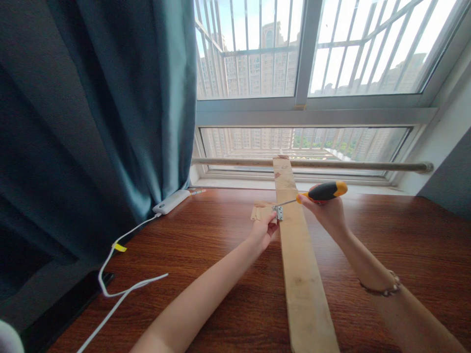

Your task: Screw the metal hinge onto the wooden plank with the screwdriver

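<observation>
My right hand [327, 211] is closed around a screwdriver [327, 191] with a black and yellow handle. Its thin shaft points left, the tip close to a small silver metal hinge [280, 212]. That hinge lies at the left edge of a long pale wooden board [303, 264] and a short wooden piece [262, 212] beside it. Closed fingers of my left hand [265, 229] press on the hinge and the short piece from the near side. Whether a screw sits under the screwdriver tip is too small to tell.
The brown wood-grain table [213, 235] carries a white power strip [172, 201] and its white cable [106, 264] on the left. A dark blue curtain [147, 98] hangs there. Behind the table, a horizontal rail [342, 165] crosses before the window, near the board's far end.
</observation>
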Available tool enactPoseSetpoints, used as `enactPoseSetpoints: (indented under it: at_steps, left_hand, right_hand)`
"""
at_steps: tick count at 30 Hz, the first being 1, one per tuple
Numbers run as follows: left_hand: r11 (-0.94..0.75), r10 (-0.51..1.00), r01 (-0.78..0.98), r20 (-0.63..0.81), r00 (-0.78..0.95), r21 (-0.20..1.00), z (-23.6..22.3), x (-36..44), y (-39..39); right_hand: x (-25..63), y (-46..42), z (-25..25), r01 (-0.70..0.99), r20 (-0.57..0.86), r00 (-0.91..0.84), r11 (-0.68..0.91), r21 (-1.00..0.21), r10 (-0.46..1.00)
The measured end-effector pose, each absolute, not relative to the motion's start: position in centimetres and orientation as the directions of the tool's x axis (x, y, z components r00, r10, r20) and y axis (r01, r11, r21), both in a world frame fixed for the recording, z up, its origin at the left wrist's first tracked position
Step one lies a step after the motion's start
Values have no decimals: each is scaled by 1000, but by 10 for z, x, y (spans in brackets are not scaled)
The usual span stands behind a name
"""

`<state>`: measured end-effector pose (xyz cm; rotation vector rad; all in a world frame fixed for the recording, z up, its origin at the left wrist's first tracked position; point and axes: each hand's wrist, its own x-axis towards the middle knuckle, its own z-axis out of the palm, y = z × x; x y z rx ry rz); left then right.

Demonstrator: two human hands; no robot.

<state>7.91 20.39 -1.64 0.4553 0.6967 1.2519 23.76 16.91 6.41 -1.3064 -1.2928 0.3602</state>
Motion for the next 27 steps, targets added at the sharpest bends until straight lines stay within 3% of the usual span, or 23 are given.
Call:
enactPoseSetpoints:
  at_steps: [5,13,18,22,27]
  left_hand:
    - [276,959,-695,-235,157,664,-15,79,203]
    - [281,958,-688,-239,160,669,-17,79,204]
    - [276,960,-692,-227,165,667,-18,80,205]
    - [274,960,-690,-228,161,670,-18,80,204]
    - [282,958,-703,-233,168,653,-18,80,205]
  right_hand:
    - [238,168,70,226,381,241,331,-916,893]
    - [250,154,90,142,158,70,147,-979,985]
    - [249,163,81,289,310,193,248,-925,931]
    - [248,169,70,450,396,308,234,-862,865]
    - [246,174,65,390,414,364,267,-881,834]
